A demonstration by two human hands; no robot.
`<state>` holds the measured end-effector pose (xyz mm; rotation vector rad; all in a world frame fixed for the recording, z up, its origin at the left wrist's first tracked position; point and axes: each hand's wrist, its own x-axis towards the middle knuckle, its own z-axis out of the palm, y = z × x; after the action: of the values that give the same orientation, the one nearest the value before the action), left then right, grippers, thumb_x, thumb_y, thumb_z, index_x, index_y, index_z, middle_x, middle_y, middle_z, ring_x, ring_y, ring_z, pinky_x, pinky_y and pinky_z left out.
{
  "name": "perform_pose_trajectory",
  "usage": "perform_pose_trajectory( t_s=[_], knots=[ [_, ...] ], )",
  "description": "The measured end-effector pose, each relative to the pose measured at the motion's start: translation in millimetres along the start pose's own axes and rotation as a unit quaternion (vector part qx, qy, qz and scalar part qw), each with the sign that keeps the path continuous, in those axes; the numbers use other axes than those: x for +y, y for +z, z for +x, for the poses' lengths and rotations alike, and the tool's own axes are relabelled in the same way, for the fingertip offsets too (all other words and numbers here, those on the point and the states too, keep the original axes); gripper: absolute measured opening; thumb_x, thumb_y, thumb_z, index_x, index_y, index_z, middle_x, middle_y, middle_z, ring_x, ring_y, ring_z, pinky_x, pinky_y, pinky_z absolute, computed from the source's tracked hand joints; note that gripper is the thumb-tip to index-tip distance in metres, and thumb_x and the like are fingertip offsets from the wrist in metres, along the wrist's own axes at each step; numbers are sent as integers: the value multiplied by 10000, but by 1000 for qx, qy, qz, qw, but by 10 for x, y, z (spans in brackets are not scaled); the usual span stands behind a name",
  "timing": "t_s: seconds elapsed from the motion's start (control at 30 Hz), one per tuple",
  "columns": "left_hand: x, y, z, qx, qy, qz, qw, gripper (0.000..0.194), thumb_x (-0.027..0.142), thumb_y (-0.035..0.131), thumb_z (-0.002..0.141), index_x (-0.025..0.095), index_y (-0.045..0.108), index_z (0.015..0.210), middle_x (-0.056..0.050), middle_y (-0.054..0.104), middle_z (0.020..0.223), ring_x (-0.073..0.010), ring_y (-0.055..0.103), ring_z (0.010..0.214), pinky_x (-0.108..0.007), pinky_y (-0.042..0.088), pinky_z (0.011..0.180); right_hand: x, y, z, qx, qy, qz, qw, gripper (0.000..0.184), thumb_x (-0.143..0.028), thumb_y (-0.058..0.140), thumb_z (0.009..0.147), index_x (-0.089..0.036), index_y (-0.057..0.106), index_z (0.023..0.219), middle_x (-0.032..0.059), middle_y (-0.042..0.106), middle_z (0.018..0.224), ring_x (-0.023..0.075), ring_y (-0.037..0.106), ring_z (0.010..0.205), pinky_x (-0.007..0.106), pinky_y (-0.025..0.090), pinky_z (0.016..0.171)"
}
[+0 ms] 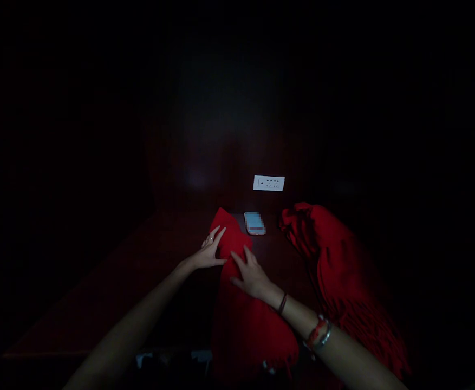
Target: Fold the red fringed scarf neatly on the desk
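Observation:
A long red cloth (245, 319) lies folded in a strip down the middle of a dark wooden table (140, 260). My left hand (209, 250) rests on the strip's far left edge with its fingers stretched out flat. My right hand (250, 273) lies palm down on the cloth just beside it, fingers spread. Bracelets sit on my right wrist. Neither hand grips anything; both press on the fabric.
A second red cloth with a fringe (343, 276) lies bunched at the right. A phone (254, 222) lies on the table beyond the hands. A white socket plate (268, 183) is on the dark wall behind. The room is very dark.

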<state>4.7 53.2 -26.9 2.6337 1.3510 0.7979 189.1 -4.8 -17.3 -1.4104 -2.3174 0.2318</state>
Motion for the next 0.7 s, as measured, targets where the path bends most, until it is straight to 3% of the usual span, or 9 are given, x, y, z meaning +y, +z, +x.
perform_pose_trajectory(
  t_s=[0.1,0.2,0.3,0.43,0.53,0.63,0.7],
  knots=[
    [-23,-85,91,-52,52,49,996,929,357,597,578,214,9,1284,-115,90,1309,-296,97,1184,-444,145,926,-5,97,-200,-66,-57,-50,995,446,-346,370,770,-295,312,1210,50,18,1349,270,86,1204,429,178,931],
    [-19,-81,201,-50,71,105,991,811,276,579,603,208,127,1273,-99,278,1219,-244,254,1130,-383,164,931,42,104,-285,-88,-84,-66,990,420,-308,338,793,-305,309,1212,18,-38,1354,245,49,1212,399,152,954],
    [21,15,256,-12,21,160,987,643,194,537,638,210,271,1223,-94,375,1101,-227,364,1043,-355,241,881,79,68,-310,-100,-97,-69,988,428,-292,341,792,-307,298,1217,6,-48,1352,234,60,1213,384,147,962],
    [117,184,262,46,-93,179,978,540,98,452,680,200,320,1194,-127,382,1087,-264,371,1035,-395,273,834,95,50,-345,-96,-117,-44,988,425,-276,346,786,-319,313,1208,-12,-7,1354,232,55,1213,394,149,964],
    [152,195,203,46,-108,136,984,569,100,436,694,223,270,1223,-121,344,1141,-270,339,1073,-409,270,845,118,23,-384,-97,-129,-13,987,409,-273,350,784,-307,350,1191,-4,54,1352,228,56,1214,400,145,964],
    [112,65,82,7,-43,38,998,751,218,530,663,215,97,1278,-113,213,1256,-250,253,1144,-371,254,894,170,-76,-346,-92,-151,39,984,381,-283,387,766,-253,430,1144,37,172,1327,198,147,1202,351,197,956],
    [58,-47,16,-34,0,-31,999,868,335,558,646,189,-9,1286,-112,103,1316,-231,171,1186,-337,224,931,203,-175,-222,-34,-128,78,988,360,-286,378,770,-210,465,1111,65,297,1264,159,270,1155,301,245,937]
  ],
)
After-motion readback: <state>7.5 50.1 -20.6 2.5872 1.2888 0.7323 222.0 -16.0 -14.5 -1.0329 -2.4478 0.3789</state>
